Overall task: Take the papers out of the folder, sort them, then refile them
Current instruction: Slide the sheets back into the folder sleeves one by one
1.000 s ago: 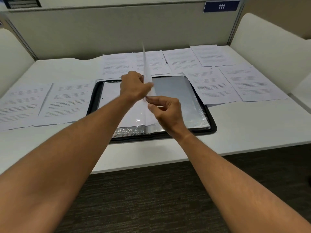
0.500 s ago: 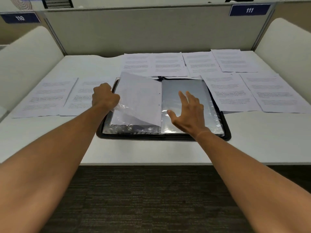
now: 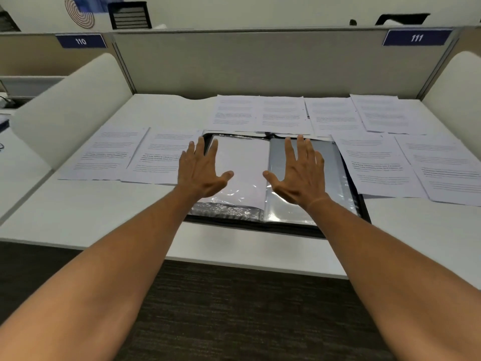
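A black folder (image 3: 348, 178) with clear plastic sleeves lies open on the white desk (image 3: 104, 217). Its left page holds a blank-looking white sheet (image 3: 244, 165) inside a sleeve; its right page is a grey empty sleeve (image 3: 330, 162). My left hand (image 3: 203, 173) lies flat with spread fingers on the left edge of the left page. My right hand (image 3: 302, 173) lies flat, fingers straight, on the right sleeve. Several printed papers (image 3: 283, 113) are laid out on the desk around the folder.
Two printed sheets (image 3: 135, 155) lie left of the folder, several behind it and two more at right (image 3: 411, 165). Grey partition walls (image 3: 260, 63) close the desk's back and sides. The desk's front edge (image 3: 234, 264) runs above dark carpet.
The sleeve page my left hand held up has turned over and now lies flat on the left. Both hands have spread flat onto the folder's pages.
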`<control>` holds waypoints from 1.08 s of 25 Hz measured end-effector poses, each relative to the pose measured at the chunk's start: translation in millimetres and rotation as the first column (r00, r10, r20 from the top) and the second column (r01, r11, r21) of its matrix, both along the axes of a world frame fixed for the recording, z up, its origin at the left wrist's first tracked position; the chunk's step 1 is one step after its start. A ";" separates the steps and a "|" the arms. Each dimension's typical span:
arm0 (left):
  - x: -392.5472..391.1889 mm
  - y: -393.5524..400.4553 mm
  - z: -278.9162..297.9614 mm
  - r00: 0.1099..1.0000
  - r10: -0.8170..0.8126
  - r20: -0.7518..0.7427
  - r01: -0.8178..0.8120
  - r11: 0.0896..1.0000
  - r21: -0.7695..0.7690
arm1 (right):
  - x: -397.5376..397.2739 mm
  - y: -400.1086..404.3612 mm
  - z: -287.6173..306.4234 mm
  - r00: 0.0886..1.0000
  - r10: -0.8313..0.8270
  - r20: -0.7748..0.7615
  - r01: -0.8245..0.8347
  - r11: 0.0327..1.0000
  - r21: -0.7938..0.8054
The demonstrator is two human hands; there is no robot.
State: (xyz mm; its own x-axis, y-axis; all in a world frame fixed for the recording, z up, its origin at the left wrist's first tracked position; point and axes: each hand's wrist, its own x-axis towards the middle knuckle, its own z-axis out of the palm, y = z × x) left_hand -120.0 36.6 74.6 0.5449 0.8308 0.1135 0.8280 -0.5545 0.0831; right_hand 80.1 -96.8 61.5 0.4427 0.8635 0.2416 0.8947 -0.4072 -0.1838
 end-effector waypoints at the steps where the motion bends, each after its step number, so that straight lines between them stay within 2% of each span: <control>1: 2.5 3.1 3.2 1.000 -0.008 0.006 0.008 1.000 0.002 | -0.3 6.3 3.6 1.000 0.003 0.001 -0.003 1.000 0.003; 6: 20.0 39.2 7.9 0.999 -0.006 0.040 0.006 1.000 0.016 | 6.4 52.2 16.3 1.000 0.022 0.022 -0.022 1.000 0.004; 12: 57.0 126.4 -6.8 0.996 -0.054 0.078 0.053 0.999 0.007 | 32.5 137.2 3.0 0.998 0.004 0.062 -0.005 1.000 0.029; 17: 82.4 205.4 -32.7 0.997 -0.038 0.074 0.045 0.994 -0.099 | 55.7 216.3 -14.9 0.999 -0.018 0.035 0.018 1.000 -0.010; 22: 96.2 281.6 -57.5 0.996 0.054 0.073 -0.036 0.970 -0.240 | 69.0 280.0 -41.1 1.000 -0.016 0.000 0.016 0.995 -0.095; 27: 117.5 334.8 -73.0 0.963 0.170 0.207 -0.082 0.922 -0.378 | 67.4 331.8 -66.6 0.997 0.030 -0.075 -0.044 0.983 -0.181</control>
State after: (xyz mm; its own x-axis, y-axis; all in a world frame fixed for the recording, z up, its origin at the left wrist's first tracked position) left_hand -2.5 371.4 1.6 0.4279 0.8985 -0.0985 0.8220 -0.3415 0.4557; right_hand 147.5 235.1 -5.2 0.4200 0.9063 0.0478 0.8970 -0.4065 -0.1737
